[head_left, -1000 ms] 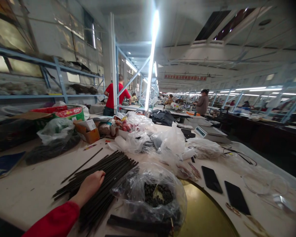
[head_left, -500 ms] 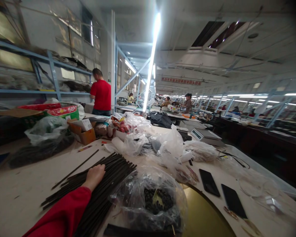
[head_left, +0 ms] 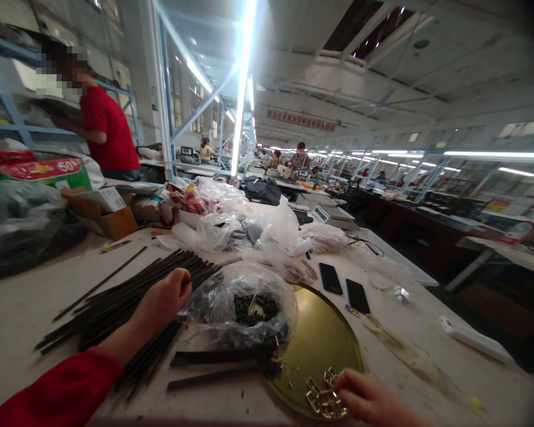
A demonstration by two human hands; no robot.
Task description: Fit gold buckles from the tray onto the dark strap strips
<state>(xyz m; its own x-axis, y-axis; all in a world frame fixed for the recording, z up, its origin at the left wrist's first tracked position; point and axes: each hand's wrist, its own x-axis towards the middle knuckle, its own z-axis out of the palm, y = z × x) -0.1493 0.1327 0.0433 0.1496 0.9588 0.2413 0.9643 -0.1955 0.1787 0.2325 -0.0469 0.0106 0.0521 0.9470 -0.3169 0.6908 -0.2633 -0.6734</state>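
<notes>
My left hand (head_left: 171, 292), in a red sleeve, is closed above the right end of a pile of black strips (head_left: 129, 296); what its fingers hold, if anything, is hidden. My right hand (head_left: 360, 392) reaches in from the lower right with fingers bent together beside a heap of gold metal buckles (head_left: 323, 398). I cannot make out what is between those fingers. The buckles lie on a round gold tray (head_left: 324, 332). Left of the tray, an open clear plastic bag (head_left: 204, 317) holds small black pieces. Two separate black strips (head_left: 211, 377) lie in front of the bag.
Two dark phones (head_left: 330, 279) lie beyond the tray, near small scissors (head_left: 352, 311). Crumpled plastic bags (head_left: 271, 228), a scale (head_left: 333, 214) and a cardboard box (head_left: 111, 222) stand farther back. A person in a red shirt (head_left: 109, 127) stands by the shelves at left.
My left hand has lifted from the strip pile and moved toward the plastic bag. My right hand has come into view at the buckles. The view has turned right and down.
</notes>
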